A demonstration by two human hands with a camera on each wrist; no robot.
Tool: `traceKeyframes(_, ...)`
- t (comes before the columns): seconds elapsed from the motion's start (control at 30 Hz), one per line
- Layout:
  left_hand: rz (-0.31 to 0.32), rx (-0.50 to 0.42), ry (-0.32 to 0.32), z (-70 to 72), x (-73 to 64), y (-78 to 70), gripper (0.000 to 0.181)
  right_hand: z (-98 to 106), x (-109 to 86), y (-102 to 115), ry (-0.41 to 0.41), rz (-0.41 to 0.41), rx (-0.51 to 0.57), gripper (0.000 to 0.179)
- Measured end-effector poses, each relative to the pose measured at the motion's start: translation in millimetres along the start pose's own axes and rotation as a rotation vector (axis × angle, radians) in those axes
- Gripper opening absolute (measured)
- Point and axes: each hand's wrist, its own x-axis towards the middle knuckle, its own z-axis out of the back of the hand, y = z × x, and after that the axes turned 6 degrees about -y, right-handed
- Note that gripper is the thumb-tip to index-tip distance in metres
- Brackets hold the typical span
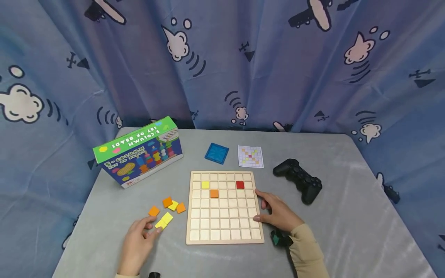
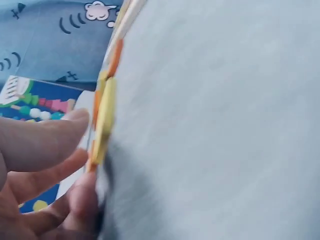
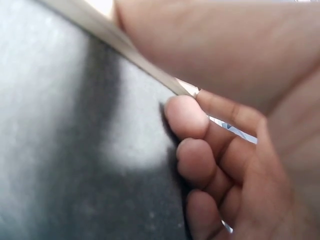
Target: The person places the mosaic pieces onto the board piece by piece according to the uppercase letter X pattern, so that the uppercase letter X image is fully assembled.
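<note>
My left hand [image 1: 137, 241] hovers at the near side of a small group of square tiles, thumb and fingers apart. Closest to its fingertips lie two adjoining yellow tiles [image 1: 167, 218]; beyond them are an orange tile [image 1: 154, 211] and several more. In the left wrist view, the thumb [image 2: 65, 132] is beside a yellow tile [image 2: 106, 112] seen edge-on. My right hand [image 1: 279, 212] rests against the right edge of a wooden grid board [image 1: 225, 241], thumb and index finger touching it, other fingers bent. On the board sit a yellow tile [image 1: 205, 185], an orange tile [image 1: 214, 193] and a red tile [image 1: 240, 185].
A bead-set box [image 1: 139, 154] stands at the back left. Behind the board lie a blue square tray [image 1: 217, 153] and a printed pattern card [image 1: 250, 156]. A black game controller [image 1: 299, 179] is at right. A patterned curtain [image 1: 222, 65] hangs behind the grey table [image 1: 365, 216].
</note>
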Motion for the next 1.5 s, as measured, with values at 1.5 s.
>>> traceKeyframes(1.5,0.056,-0.036,-0.046,-15.0,-5.6,-7.5,0.023,-0.1,-2.1,0.7,0.037,-0.074,-0.011,0.083)
